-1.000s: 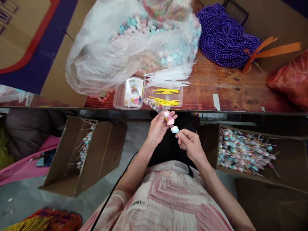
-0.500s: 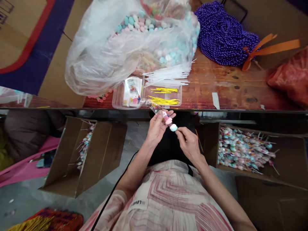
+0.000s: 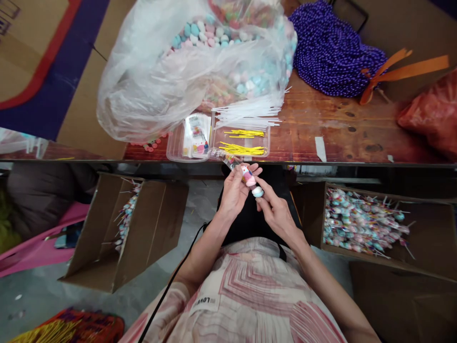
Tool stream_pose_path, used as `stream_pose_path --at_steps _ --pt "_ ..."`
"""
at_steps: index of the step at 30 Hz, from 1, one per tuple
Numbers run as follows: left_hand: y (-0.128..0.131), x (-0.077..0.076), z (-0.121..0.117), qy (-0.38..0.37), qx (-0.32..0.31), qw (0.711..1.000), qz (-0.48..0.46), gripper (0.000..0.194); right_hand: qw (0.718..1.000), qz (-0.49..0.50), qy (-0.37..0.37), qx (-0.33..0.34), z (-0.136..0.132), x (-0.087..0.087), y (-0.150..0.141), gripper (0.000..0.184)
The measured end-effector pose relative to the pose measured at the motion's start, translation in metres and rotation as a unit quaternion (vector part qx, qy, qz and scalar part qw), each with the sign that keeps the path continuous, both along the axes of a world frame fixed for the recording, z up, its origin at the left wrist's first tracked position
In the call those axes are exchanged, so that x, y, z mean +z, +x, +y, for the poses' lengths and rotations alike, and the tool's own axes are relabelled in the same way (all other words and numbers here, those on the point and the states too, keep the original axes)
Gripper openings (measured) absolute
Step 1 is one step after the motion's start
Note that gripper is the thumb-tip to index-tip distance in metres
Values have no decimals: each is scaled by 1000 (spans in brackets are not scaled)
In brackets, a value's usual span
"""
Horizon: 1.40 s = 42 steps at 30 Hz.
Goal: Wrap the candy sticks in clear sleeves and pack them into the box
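Just in front of the table edge, my left hand (image 3: 234, 190) pinches a small clear printed bag (image 3: 228, 160). Inside it, partly covered by my fingers, is a marshmallow stick with pink pieces (image 3: 251, 181). Its white and light blue end piece (image 3: 257, 192) sticks out at the bag's mouth. My right hand (image 3: 276, 207) holds this end, the thumb below and the forefinger stretched along the side towards the bag. The stick itself is hidden.
On the table lie a clear tray (image 3: 268, 148) with yellow ties, white sticks (image 3: 250, 114), a large plastic bag (image 3: 143, 85) of marshmallows and purple cord (image 3: 335, 52). Cardboard boxes (image 3: 157, 224) with wrapped sticks (image 3: 360, 221) stand either side below.
My right hand has moved up and closer to the bag. Its forefinger has stretched out alongside the end piece, with the thumb now under it. My left hand has hardly moved.
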<state>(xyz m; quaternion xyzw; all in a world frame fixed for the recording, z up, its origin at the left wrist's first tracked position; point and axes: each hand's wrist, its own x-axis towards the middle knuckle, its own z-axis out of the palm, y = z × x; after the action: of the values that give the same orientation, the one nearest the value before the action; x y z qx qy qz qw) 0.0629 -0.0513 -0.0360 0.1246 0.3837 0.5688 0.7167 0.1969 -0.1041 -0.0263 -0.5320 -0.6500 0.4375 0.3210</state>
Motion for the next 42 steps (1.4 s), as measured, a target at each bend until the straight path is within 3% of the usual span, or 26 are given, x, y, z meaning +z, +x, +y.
stream_pose_path --at_steps 4,10,19,26,34,38,42 --pt "1 -2 -1 16 -3 1000 -11 28 999 46 -8 -4 -2 -7 -2 52" --pt "2 -2 -3 3 -19 1000 -1 27 999 24 7 24 2 -5 0 48" --pt "4 2 0 14 13 1000 -3 25 993 85 -38 -77 -5 -17 -7 53" --pt "3 3 1 22 6 1000 8 24 994 98 -40 -38 -4 -15 -2 50" --pt "2 5 -1 11 -13 1000 26 19 999 14 36 10 -5 -9 -9 46" --pt "2 5 -2 34 -10 999 10 20 996 78 -28 -43 -4 -14 -13 47" --pt "0 3 -3 48 -21 999 -4 26 958 233 -139 -88 0 -15 -9 49"
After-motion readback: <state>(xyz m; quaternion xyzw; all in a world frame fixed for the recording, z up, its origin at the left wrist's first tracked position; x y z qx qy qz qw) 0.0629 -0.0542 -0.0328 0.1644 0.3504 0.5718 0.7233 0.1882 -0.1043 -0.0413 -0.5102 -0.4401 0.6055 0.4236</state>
